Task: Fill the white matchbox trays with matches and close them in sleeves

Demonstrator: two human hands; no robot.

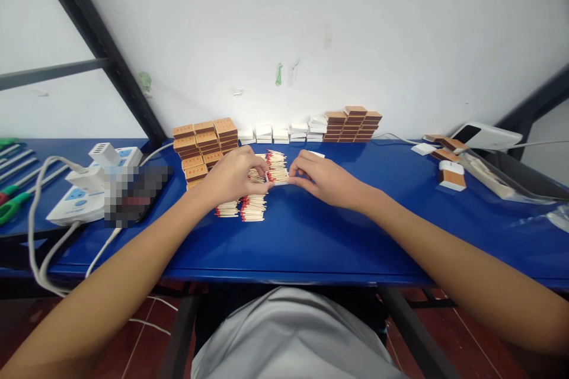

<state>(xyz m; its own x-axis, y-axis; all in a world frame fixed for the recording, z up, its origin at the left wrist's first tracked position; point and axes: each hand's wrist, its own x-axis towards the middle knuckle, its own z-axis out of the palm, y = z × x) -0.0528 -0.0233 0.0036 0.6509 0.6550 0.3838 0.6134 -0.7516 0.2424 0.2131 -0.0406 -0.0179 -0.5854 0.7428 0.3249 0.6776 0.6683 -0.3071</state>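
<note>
A small white matchbox tray (281, 183) lies between my two hands over the blue table, with red-tipped matches (278, 173) in it. My left hand (237, 174) pinches the tray's left end between thumb and fingers. At the opposite end, the thumb and fingers of my right hand (317, 177) close on the tray. Piles of loose matches (253, 208) lie below and beside my left hand, partly covered by it. More matches (275, 158) show just behind the tray. A white piece (316, 154) peeks out behind my right hand.
Brown matchboxes (194, 145) are stacked at the back left, others (353, 126) against the wall at right. White trays (280, 135) stand between these stacks. A power strip (80, 198) and phone (142, 192) lie left on the blue table (311, 243). A white device (486, 135) sits far right.
</note>
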